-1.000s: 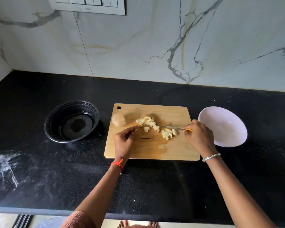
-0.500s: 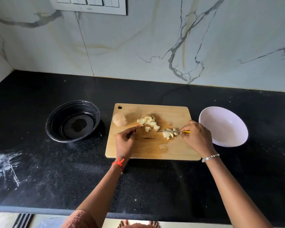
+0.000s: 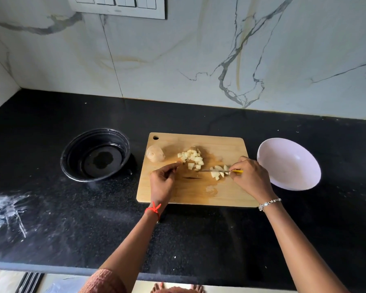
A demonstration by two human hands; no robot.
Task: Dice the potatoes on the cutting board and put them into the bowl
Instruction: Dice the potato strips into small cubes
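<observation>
Right hand has nudged left, and on the cutting board beside the white bowl we see its fingers wrapped round the knife, blade across the smaller potato dice, left hand loosely curled, fingertips at the bigger pile.

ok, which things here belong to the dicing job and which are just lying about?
Job: cutting board, whole potato, diced potato, knife in the right hand grip, one bowl as target: white bowl or black bowl, cannot tell which.
Lying about: switch panel, white smear on the counter.
</observation>
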